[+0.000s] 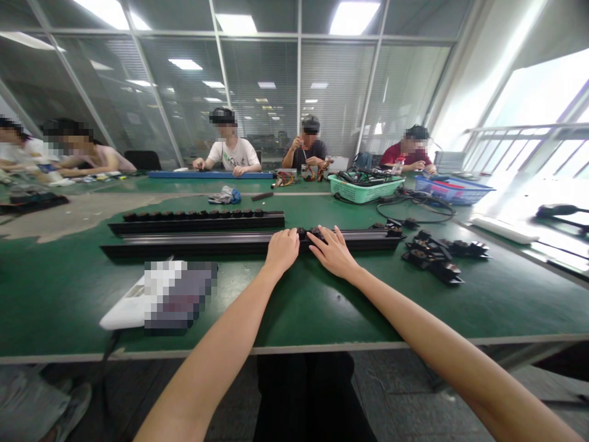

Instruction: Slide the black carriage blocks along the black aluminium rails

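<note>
A long black rail [193,247] with a pale metallic strip along its channel lies across the table in front of me. My left hand [283,248] is closed over the rail near its middle, fingers together and bent over the edge. Just to the right, my right hand [335,250] has its fingers spread and touches the rail beside small black parts [302,232] set in the channel. The fingers partly hide these parts. More black parts [393,229] sit at the rail's right end. Behind it lies a second black rail [202,222] with a row of black pieces along it.
Loose black modules [430,255] lie to the right on the green table [294,307]. A white object and a dark, blurred-out item [181,298] lie front left. Farther back are a crumpled cloth [224,196], a green basket [365,191], a blue basket [460,191], cables and several people.
</note>
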`<state>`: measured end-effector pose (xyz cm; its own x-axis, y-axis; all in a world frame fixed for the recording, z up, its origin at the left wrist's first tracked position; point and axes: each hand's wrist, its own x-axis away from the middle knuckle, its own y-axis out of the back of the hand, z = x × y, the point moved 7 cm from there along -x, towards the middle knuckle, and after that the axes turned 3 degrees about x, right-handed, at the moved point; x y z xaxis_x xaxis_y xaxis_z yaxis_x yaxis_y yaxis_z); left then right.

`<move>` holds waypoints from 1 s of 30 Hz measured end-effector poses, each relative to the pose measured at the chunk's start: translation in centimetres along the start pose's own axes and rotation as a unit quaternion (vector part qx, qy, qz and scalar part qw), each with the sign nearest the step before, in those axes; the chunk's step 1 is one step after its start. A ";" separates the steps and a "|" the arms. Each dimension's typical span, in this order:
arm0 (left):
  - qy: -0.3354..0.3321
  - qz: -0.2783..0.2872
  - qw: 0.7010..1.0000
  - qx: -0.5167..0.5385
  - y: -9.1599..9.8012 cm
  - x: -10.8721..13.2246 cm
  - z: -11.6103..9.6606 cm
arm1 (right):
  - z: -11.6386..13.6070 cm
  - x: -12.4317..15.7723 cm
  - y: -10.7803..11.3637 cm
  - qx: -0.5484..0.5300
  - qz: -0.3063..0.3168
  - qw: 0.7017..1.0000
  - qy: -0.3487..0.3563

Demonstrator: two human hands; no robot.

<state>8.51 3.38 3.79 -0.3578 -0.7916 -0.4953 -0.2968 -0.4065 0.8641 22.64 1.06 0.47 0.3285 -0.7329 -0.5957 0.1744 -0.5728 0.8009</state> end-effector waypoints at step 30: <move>-0.036 0.011 0.999 0.020 -0.5 0.0 -0.3 | -1.9 0.0 0.6 -0.019 -0.016 0.998 -0.057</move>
<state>8.96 3.48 3.36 -0.4264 -0.7652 -0.4823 -0.3226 -0.3695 0.8714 24.52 1.44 1.04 0.2147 -0.7528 -0.6223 0.2192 -0.5838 0.7818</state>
